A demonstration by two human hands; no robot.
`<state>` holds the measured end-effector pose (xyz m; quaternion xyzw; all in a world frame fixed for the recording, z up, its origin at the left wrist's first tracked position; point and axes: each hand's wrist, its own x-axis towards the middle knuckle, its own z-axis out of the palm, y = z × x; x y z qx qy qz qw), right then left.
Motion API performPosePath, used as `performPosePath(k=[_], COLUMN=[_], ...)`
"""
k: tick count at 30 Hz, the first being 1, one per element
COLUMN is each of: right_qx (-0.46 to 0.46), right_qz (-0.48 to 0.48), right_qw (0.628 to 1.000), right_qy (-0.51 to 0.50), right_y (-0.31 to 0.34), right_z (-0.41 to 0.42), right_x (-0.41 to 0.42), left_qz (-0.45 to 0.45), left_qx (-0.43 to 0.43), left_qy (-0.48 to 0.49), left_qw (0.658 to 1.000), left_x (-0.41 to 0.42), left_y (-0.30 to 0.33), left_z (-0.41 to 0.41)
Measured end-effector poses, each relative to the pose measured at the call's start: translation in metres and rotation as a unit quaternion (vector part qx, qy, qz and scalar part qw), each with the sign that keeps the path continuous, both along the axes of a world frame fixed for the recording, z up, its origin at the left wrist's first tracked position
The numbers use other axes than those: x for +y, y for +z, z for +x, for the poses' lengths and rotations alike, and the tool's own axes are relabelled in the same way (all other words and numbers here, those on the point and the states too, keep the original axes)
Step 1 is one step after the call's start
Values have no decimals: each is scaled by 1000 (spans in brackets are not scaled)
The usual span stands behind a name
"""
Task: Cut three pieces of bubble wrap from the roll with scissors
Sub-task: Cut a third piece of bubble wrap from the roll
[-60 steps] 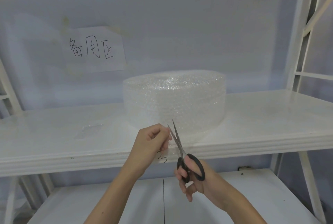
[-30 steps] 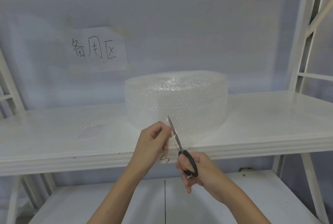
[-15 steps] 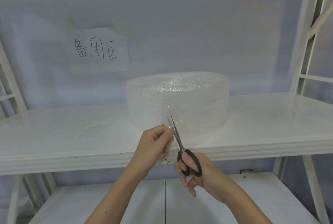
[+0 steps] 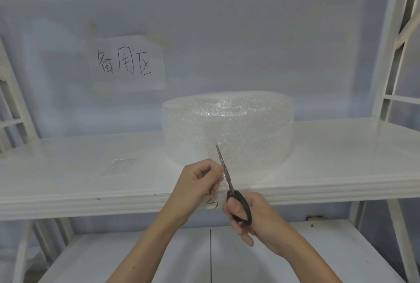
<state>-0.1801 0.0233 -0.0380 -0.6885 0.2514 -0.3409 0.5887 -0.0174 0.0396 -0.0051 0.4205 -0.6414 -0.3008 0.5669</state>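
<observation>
A white shelf (image 4: 68, 182) runs across the middle of the view, its moulded front edge crossing from 9 o'clock to 3 o'clock. It belongs to a white metal rack whose uprights (image 4: 391, 55) stand at 2 o'clock and whose slatted upper level spans 12 o'clock. Behind the rack is a pale bluish wall, and at 10 o'clock a paper sign (image 4: 127, 64) with handwritten characters is stuck to it. A lower white shelf (image 4: 318, 248) shows at 5 o'clock, with a thin dark seam running down its middle.

The roll of bubble wrap (image 4: 227, 128) stands on the shelf just right of centre, a broad, clear drum. A loose flap of its wrap comes forward toward the shelf edge at 6 o'clock. A small flat clear piece (image 4: 120, 165) lies on the shelf at 9 o'clock, well apart from the roll.

The left hand (image 4: 200, 182) is curled, thumb and fingertips pinching the edge of the loose flap just in front of the roll. The right hand (image 4: 250, 216) grips the black handles of the scissors (image 4: 229, 189), fingers through the loops. The blades point up toward 12 o'clock, drawn nearly together, lying against the wrap just beside the left fingertips.
</observation>
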Motion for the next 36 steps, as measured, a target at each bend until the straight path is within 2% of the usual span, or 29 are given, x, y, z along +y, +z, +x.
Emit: performPosePath(k=[7,15,25,36], right_qx=[16,-13,-46,-41], right_qz=[22,54,50,21], right_qw=[1000,997,995,999], right_qy=[-11,53,71,15], right_y=[2,-5,4,8], right_z=[-2,-11,-4,7], right_x=[2,8,6,4], left_qz=[15,11,1,-1], left_qx=[40,76,42,24], left_qy=[12,49,26,20], left_qw=[999,996,999,1000], left_x=[-3,-4,-1,3], left_y=[2,2,0,-1], left_z=[-3,-2,-2,-3])
